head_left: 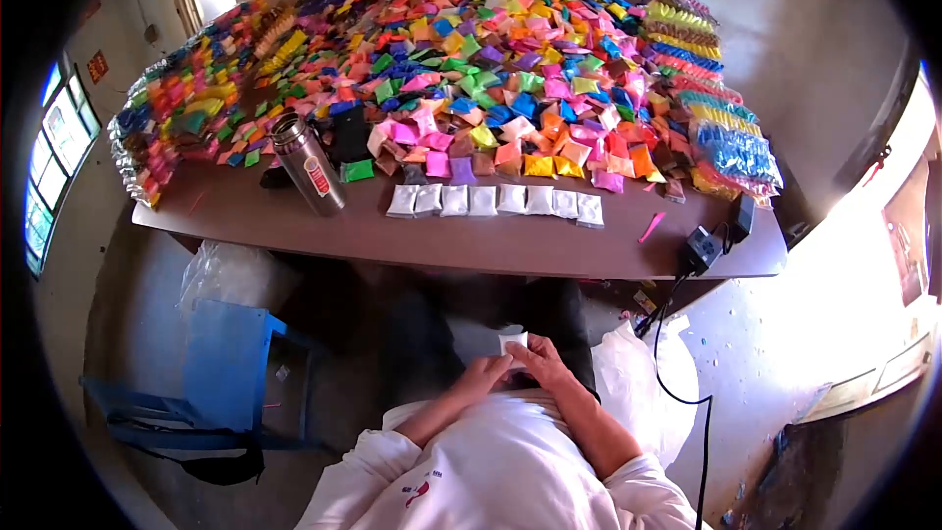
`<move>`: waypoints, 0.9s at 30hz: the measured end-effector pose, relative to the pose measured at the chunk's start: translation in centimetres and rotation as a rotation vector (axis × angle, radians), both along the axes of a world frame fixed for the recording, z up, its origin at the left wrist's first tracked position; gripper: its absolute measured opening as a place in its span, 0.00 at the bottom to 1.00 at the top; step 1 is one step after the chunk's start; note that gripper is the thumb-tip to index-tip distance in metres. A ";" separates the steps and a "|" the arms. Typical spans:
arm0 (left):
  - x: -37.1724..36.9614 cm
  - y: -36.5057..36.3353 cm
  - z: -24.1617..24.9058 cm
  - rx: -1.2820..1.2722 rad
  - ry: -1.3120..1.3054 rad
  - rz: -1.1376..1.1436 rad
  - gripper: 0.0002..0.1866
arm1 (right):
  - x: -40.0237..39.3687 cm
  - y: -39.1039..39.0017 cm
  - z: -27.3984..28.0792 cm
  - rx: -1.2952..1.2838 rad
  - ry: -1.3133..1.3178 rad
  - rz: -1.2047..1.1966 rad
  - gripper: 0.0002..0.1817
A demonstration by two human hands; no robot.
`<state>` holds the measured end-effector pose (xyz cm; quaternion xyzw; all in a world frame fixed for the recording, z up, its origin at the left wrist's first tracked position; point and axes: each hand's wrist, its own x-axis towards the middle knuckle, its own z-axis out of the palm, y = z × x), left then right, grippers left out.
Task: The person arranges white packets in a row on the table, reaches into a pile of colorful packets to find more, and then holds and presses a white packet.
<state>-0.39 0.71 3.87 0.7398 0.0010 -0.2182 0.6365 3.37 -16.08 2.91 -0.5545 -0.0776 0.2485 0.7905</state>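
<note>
A small white packet (512, 342) is held in front of my lap, below the table's front edge. My right hand (542, 361) is closed on it, thumb across its lower part. Close beside it, my left hand (484, 377) has its fingertips at the packet's lower left; what they grip is too small to make out. On the table, several white packets (482, 201) lie in a row along the front. Behind them rises a large heap of coloured packets (510, 69).
A steel flask (307, 165) stands tilted in view at the table's left (392, 236). A pink stick (652, 227) and black adapters (701, 249) with a hanging cable lie at the right. A blue chair (228, 363) is at lower left, a white bag (638, 383) at right.
</note>
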 end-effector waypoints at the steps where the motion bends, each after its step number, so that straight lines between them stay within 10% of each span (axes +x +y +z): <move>1: 0.0 0.0 -0.1 0.021 0.003 -0.014 0.30 | 0.0 -0.2 0.1 -0.003 0.002 -0.006 0.12; 11: 0.2 -0.2 -0.7 -0.073 0.015 0.092 0.27 | 0.2 -0.4 -0.6 -0.247 -0.143 -0.084 0.14; 27: 0.6 0.7 -2.0 -0.045 0.171 0.161 0.35 | 14.5 -11.0 11.6 -0.776 -0.630 -1.005 0.18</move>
